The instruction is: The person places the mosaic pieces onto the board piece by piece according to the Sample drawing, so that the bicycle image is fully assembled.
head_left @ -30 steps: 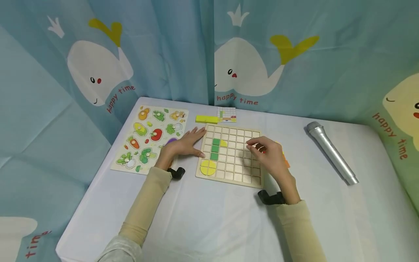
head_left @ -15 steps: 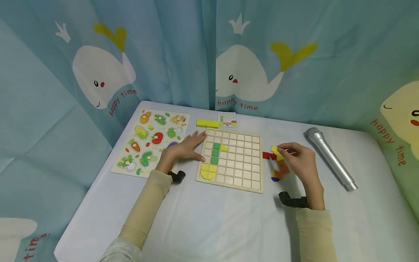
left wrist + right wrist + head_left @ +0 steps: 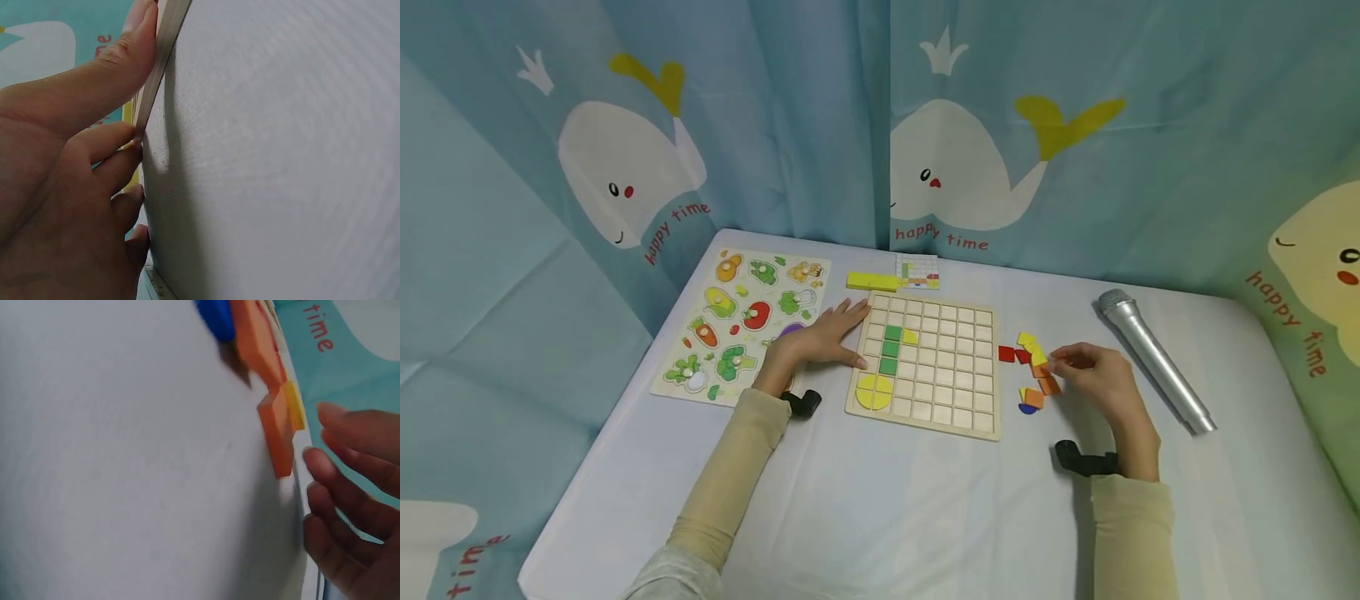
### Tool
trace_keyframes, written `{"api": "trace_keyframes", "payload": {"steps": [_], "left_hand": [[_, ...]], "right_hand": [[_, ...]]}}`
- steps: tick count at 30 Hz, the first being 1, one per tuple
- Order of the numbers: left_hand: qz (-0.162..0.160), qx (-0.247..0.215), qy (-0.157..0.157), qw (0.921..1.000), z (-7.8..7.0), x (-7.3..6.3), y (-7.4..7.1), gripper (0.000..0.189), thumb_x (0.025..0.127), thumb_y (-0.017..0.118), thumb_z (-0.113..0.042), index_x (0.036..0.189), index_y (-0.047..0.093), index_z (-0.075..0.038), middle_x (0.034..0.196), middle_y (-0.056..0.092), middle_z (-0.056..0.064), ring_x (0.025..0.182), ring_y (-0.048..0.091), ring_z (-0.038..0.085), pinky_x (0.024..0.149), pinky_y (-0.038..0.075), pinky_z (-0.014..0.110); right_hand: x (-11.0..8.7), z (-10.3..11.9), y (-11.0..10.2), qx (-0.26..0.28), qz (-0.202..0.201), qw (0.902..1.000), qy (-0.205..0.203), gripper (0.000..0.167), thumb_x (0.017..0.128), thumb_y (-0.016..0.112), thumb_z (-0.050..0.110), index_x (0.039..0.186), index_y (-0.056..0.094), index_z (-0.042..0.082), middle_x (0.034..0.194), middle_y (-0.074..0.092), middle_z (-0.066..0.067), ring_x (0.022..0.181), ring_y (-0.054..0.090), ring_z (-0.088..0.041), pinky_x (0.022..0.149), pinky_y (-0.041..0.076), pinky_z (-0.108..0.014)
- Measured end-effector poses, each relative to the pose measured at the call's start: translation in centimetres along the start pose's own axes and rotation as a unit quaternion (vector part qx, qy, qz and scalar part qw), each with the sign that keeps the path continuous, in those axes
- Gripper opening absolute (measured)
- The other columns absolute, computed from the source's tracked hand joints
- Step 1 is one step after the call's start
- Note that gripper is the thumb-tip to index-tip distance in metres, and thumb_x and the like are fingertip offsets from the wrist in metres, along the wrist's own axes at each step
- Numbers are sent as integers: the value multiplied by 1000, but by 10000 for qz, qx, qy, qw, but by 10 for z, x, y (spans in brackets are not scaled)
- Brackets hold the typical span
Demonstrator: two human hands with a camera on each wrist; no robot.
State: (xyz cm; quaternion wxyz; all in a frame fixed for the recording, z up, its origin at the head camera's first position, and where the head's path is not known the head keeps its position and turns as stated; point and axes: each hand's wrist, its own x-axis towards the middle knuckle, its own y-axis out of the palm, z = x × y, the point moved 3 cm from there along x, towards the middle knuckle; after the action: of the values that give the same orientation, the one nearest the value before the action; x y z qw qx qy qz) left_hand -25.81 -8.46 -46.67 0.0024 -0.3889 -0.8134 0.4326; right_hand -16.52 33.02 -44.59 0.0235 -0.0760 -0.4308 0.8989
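Apparently choosing a piece. Grid board [image 3: 946,361]: left hand [image 3: 822,337] against its left edge, fingers extended. Right of board: yellow pieces [image 3: 1039,357], orange pieces [image 3: 1033,399]; right hand [image 3: 1097,371] just beyond, fingers loosely bent, nothing visibly held. Next likely needs a fine pinch.

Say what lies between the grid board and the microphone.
In the head view, loose red, yellow, orange and blue pieces, then the right grip, nearer the microphone.
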Motion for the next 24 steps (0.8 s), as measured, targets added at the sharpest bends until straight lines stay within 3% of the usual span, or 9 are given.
{"api": "trace_keyframes", "payload": {"steps": [4,8,12,17,24], "left_hand": [[7,12,-23,10000,0,0,0,105,92,77,-38,167,7,-10,175,2,6,161,-9,29,130,-7,47],[4,35,-20,10000,1,0,0,106,92,77,-38,167,7,-11,175,2,5,161,-9,28,130,-7,46],[-15,31,1,10000,1,0,-1,106,91,77,-38,167,7,-11,175,2,5,161,-9,28,130,-7,46],[-15,1,10,10000,1,0,-1,107,91,77,-39,167,7,-12,175,2,4,161,-8,27,131,-6,46],[-19,-22,29,10000,2,1,0,107,91,77,-39,167,7,-11,175,1,5,161,-8,27,131,-5,47]], "right_hand": [[2,-5,4,-76,390,9989,243,38,96,73,26,121,68,-2,112,69,-23,94,59,-30,71,48,-26],[3,-6,7,-62,486,9980,410,38,95,75,27,118,68,-2,111,68,-23,96,57,-31,73,48,-28],[2,-5,7,-8,514,9982,300,33,95,75,24,115,70,-1,107,69,-19,94,55,-29,72,49,-26],[3,-6,7,-101,506,9987,19,36,94,76,21,122,70,0,105,67,-18,93,54,-28,67,49,-22],[4,-6,9,-186,586,9981,89,45,92,79,24,126,67,-3,102,61,-16,93,52,-29,72,44,-31]]}}
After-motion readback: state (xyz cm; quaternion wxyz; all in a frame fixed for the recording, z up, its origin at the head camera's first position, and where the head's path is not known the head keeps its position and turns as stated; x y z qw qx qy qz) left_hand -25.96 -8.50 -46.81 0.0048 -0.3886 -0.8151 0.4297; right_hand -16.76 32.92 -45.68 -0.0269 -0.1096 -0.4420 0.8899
